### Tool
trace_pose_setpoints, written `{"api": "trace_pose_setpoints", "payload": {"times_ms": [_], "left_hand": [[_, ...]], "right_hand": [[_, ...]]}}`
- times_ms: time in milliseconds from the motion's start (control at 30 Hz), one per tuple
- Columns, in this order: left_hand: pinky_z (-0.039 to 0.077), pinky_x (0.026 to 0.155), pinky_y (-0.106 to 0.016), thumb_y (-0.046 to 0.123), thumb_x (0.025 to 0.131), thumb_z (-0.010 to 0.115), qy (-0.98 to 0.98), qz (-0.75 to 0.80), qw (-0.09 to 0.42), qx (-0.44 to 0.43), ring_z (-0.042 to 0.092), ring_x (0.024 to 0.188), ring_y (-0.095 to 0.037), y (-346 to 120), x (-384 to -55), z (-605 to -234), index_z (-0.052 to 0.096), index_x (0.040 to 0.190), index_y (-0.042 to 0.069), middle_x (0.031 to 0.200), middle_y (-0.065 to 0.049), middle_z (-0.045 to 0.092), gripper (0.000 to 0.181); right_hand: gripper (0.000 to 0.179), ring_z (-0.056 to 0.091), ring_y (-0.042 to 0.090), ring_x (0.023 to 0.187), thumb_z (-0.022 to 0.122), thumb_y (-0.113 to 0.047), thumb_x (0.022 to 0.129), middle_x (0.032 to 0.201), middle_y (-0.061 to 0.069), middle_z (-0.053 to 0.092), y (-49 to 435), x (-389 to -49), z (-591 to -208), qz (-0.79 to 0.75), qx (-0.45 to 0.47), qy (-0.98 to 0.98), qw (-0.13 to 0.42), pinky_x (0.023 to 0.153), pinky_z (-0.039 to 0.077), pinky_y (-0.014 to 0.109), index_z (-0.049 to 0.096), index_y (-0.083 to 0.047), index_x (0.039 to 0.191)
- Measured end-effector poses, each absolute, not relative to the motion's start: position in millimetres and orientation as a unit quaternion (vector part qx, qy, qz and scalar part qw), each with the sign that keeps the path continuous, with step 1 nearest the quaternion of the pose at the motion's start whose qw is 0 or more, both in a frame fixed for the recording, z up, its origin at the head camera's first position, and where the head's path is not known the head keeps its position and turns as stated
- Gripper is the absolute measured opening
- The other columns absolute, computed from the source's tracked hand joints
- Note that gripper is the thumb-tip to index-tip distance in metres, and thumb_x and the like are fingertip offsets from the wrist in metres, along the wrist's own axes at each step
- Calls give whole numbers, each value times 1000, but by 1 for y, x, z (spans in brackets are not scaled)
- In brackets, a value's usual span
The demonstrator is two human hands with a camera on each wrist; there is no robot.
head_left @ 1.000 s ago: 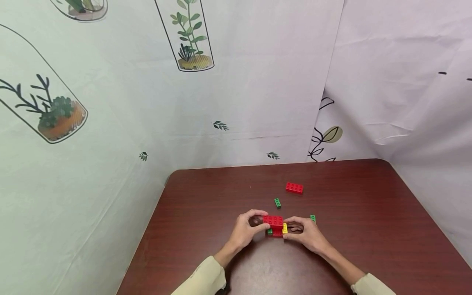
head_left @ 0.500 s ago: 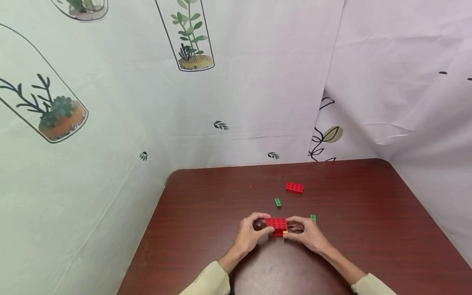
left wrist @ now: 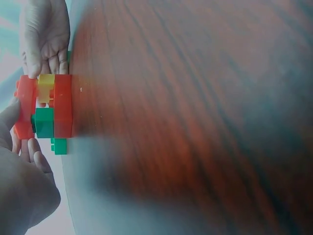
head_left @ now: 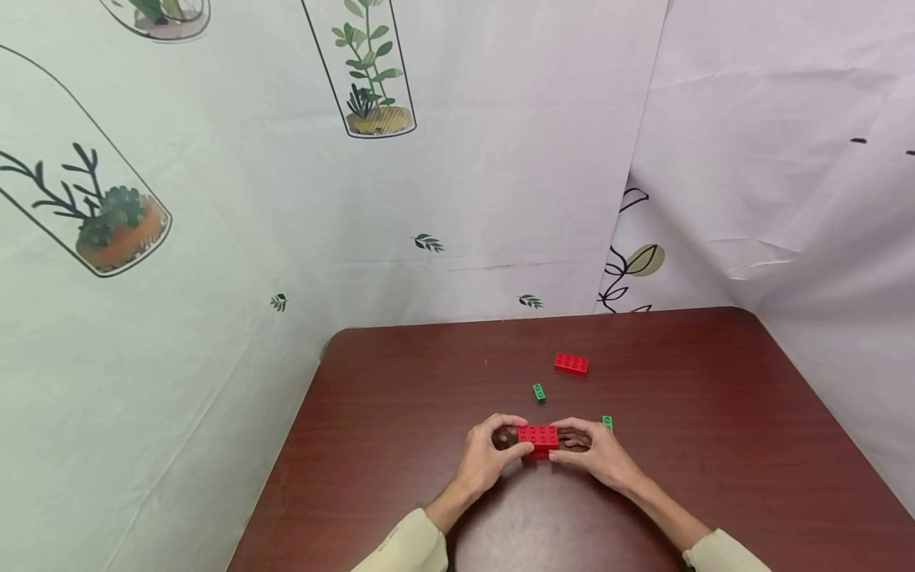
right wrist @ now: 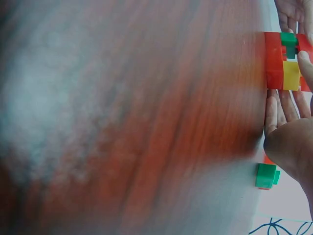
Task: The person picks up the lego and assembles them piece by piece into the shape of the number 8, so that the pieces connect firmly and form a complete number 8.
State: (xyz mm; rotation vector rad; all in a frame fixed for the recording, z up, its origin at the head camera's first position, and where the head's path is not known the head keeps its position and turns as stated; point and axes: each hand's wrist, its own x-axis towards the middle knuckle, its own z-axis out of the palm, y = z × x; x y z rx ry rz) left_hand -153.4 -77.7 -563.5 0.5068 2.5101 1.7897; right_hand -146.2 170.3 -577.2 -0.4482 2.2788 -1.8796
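My left hand [head_left: 484, 454] pinches the upper red building brick [head_left: 538, 434] between thumb and fingers. It lies across a green brick [left wrist: 44, 122] and a yellow brick [left wrist: 46, 88], which stand on a lower red brick [left wrist: 63, 106]. In the left wrist view, green studs show just under the upper brick. From the other end, my right hand [head_left: 600, 455] grips the yellow brick, thumb in front and fingers behind. Seen from above, the upper red brick hides the yellow and green ones.
On the dark red-brown table [head_left: 400, 381], another red brick [head_left: 572, 364] lies toward the back. A small green brick [head_left: 539, 393] sits behind the stack, and a second green brick [head_left: 607, 422] is just past my right hand. Patterned cloth [head_left: 486, 199] hangs behind the table.
My left hand has moved right and slightly toward me with the upper red brick, which now covers the yellow and green bricks from above. My right hand has stayed nearly still.
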Motion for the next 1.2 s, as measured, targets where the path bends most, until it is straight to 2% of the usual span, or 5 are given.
{"api": "trace_pose_setpoints", "payload": {"times_ms": [300,567,667,967,1200], "left_hand": [[55,73,-25,17,87,90,809,564,2,167,65,81,-9,-78,-153,-567,78,117,18,99,1,75,32],[55,81,-32,18,88,90,802,568,1,184,68,92,-27,-83,-154,-570,75,126,11,107,-2,74,42],[55,83,-34,19,88,89,799,570,5,190,70,95,-29,-86,-156,-571,75,128,11,110,-3,75,43],[55,89,-30,25,91,86,810,555,16,188,70,102,-18,-91,-157,-572,78,127,19,118,5,76,37],[55,86,-29,24,92,86,808,560,13,182,72,99,-16,-91,-155,-573,79,126,20,116,4,77,35]], "right_hand": [[42,73,20,105,83,-13,94,122,19,73,169,-143,-576,-633,-166,754,63,90,57,27,69,4,130],[41,71,15,109,83,-13,94,123,18,73,168,-145,-577,-637,-162,752,53,94,56,27,69,1,130],[41,70,14,112,83,-12,94,124,18,72,169,-144,-577,-641,-163,749,49,95,56,29,69,1,131],[40,72,21,109,83,-11,94,124,20,73,168,-142,-576,-652,-154,741,47,93,57,27,70,0,130],[40,73,21,106,82,-12,94,124,20,73,168,-141,-574,-655,-149,739,49,90,58,27,71,1,131]]}}
